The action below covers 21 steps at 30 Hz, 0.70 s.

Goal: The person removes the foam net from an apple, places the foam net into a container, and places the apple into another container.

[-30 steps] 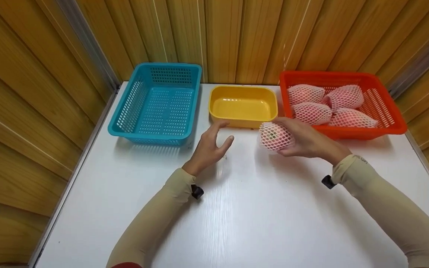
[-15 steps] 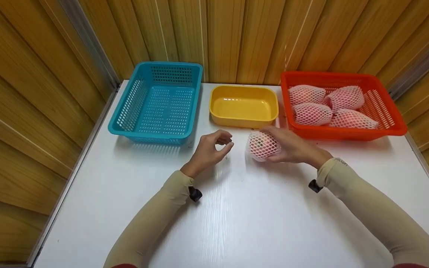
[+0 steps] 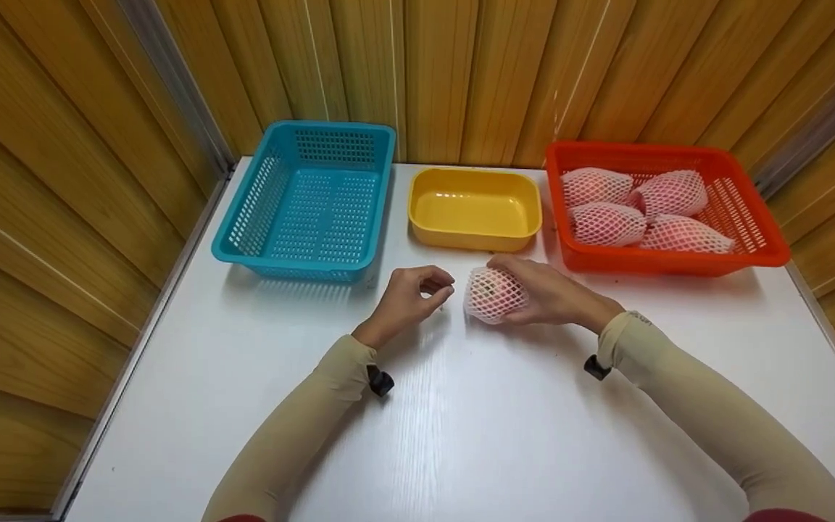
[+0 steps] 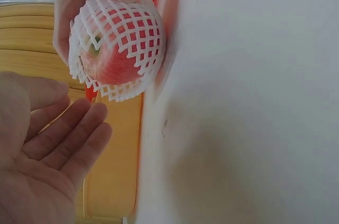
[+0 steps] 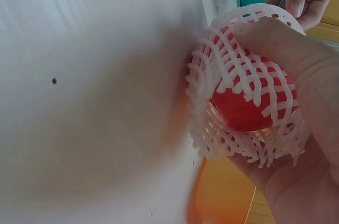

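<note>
My right hand [image 3: 551,291] grips a red apple in a white foam net [image 3: 493,295], low over the white table in front of the yellow tub. In the left wrist view the apple [image 4: 114,65] shows its stem end through the net's open end. The right wrist view has the thumb across the foam net [image 5: 246,75], which covers part of the red skin. Just left of the apple is my left hand [image 3: 404,301], its fingers loosely bent with nothing between them. A small gap separates its fingertips from the net.
Behind the hands stands a yellow tub [image 3: 475,239]. To its left is a blue perforated basket [image 3: 294,270]. A red basket [image 3: 678,262] on the right holds several netted apples [image 3: 609,223]. Wood-look panels [image 3: 439,80] rise along the table's back.
My right hand has carried the netted apple left and toward me, away from the red basket. The left hand's fingers have drawn closer to its thumb; that hand has hardly moved.
</note>
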{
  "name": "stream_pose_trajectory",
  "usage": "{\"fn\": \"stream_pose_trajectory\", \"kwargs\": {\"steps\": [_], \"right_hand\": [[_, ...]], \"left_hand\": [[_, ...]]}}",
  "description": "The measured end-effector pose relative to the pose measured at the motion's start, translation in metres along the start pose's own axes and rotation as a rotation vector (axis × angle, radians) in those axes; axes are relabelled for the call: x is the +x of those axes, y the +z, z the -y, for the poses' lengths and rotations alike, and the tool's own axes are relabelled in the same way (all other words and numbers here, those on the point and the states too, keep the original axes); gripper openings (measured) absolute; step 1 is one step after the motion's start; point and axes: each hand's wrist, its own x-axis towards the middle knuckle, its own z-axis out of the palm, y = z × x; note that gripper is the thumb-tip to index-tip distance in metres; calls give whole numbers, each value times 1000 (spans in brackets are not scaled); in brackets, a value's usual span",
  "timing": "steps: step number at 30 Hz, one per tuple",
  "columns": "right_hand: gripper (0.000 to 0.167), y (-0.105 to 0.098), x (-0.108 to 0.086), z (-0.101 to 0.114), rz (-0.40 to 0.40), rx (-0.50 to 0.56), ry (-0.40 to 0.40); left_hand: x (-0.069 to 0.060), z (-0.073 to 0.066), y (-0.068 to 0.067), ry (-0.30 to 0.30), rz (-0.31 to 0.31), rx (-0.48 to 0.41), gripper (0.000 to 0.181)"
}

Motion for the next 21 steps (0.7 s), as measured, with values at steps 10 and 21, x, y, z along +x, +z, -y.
{"fn": "stream_pose_trajectory", "kwargs": {"steps": [10,21], "right_hand": [[87,4,1,0,2,27,27],[88,3,-4,0,-15,31,13]], "left_hand": [[2,1,11,-34,48,53,14],[7,3,20,-25,47,7,26]]}}
